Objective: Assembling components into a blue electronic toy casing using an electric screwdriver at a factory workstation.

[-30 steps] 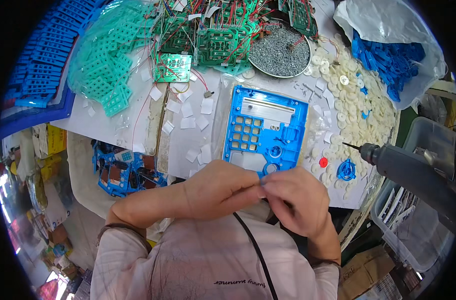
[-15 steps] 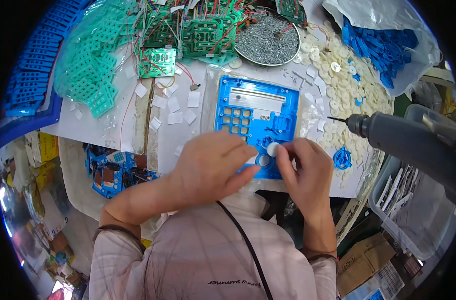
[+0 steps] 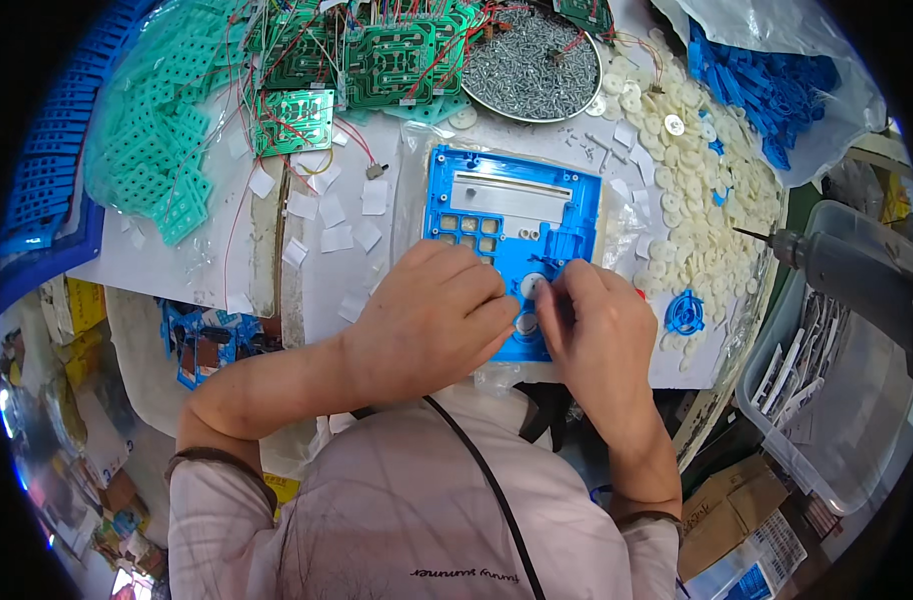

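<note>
Nearest the lower edge is the person's pale checked shirt (image 3: 427, 520), a black cord (image 3: 487, 480) running across it. Both forearms rise from it toward the middle of the view.

The left hand (image 3: 432, 320) lies palm down on the lower left part of the blue panel (image 3: 512, 215), fingers curled together over it. The right hand (image 3: 602, 325) sits at 3 o'clock of the left one, almost touching it, its thumb and forefinger pinched on a small white disc (image 3: 530, 287) that rests on the panel. A second disc (image 3: 526, 324) sits in the panel just below, at 6 o'clock of the first. The panel lies flat on the white table (image 3: 127, 265), its window slot at the 12 o'clock end and a grid of square holes under it.

At 3 o'clock of the right hand is a small blue wheel (image 3: 685, 312). Farther that way a grey drill (image 3: 857, 270) points its bit toward the table, above a clear bin (image 3: 837, 400). At 9 o'clock of the left hand, off the table's edge, is a blue part with wires (image 3: 205, 335).

White paper squares (image 3: 332, 215) are scattered at 11 o'clock of the panel. A heap of white washers (image 3: 697, 200) spreads at 2 o'clock. Beyond, at 12 o'clock, is a round tray of screws (image 3: 532, 65), with green circuit boards (image 3: 387, 60) just beside it. At 10 o'clock lie teal keypads in a bag (image 3: 162, 150), and farthest, blue clips (image 3: 767, 90) at 1 o'clock.
</note>
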`<action>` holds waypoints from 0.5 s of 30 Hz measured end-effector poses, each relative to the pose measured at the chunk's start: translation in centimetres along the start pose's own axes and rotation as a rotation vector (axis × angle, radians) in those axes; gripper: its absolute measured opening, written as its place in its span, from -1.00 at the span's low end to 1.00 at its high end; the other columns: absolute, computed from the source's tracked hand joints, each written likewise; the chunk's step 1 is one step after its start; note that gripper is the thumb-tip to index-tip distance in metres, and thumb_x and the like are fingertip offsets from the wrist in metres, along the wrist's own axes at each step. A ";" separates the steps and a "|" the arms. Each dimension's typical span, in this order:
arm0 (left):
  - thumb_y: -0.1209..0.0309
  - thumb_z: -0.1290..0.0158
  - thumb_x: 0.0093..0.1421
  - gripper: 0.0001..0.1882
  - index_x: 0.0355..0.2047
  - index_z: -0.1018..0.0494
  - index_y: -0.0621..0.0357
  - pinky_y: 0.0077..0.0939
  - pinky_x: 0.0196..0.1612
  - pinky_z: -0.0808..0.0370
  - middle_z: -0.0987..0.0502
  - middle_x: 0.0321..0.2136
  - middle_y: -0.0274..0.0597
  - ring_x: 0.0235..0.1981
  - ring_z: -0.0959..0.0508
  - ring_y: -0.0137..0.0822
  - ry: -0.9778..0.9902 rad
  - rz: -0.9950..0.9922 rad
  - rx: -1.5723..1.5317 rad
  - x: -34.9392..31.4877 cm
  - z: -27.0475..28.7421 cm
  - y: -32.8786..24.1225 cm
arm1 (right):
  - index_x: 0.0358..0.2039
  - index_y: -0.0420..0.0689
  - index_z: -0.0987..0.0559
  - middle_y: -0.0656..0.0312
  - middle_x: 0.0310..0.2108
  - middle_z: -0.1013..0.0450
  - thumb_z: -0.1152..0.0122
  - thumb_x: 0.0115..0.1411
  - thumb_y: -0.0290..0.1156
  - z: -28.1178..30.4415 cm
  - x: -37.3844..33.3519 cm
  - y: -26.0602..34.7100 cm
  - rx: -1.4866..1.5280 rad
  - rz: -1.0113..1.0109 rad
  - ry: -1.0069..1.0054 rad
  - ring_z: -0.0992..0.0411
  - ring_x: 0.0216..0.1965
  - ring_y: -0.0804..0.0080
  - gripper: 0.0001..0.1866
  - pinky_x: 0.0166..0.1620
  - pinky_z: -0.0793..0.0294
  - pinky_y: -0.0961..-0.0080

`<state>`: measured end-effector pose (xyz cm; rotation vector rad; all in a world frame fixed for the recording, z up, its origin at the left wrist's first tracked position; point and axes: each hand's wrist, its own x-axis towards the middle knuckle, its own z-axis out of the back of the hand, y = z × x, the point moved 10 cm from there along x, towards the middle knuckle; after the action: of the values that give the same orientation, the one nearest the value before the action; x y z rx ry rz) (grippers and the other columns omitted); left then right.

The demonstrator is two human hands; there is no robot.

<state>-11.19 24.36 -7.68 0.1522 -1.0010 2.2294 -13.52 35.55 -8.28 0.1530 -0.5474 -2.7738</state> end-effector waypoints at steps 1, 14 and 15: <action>0.39 -0.22 -0.04 -0.84 -0.46 -0.45 0.04 -0.31 -0.20 -0.36 -0.38 -0.45 -0.30 -0.32 -0.44 -0.25 -0.001 0.003 0.002 0.0 0.0 0.1 | -0.48 -0.12 -0.47 0.14 -0.55 -0.45 -0.32 0.15 -0.36 0.0 0.1 -0.1 0.006 -0.009 0.012 -0.48 -0.49 0.14 -0.81 -0.49 -0.39 0.20; 0.43 -0.23 0.08 -0.81 -0.28 -0.55 0.14 -0.22 -0.24 -0.36 -0.48 -0.35 -0.22 -0.34 -0.46 -0.15 0.067 0.013 -0.058 0.0 -0.1 0.3 | -0.53 -0.15 -0.51 0.08 -0.58 -0.52 -0.31 0.16 -0.30 -0.6 0.5 -0.9 0.065 -0.118 0.056 -0.52 -0.57 0.08 -0.76 -0.50 -0.43 0.20; 0.43 -0.23 0.08 -0.81 -0.28 -0.55 0.14 -0.22 -0.24 -0.36 -0.48 -0.36 -0.22 -0.34 -0.46 -0.15 0.066 0.016 -0.062 0.0 0.0 0.3 | -0.53 -0.15 -0.51 0.09 -0.59 -0.52 -0.31 0.16 -0.30 -0.7 0.4 -0.9 0.081 -0.118 0.055 -0.52 -0.57 0.08 -0.76 -0.50 -0.43 0.20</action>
<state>-11.35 24.24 -7.85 0.0425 -1.0368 2.2007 -14.01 35.92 -9.29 0.2872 -0.6576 -2.8523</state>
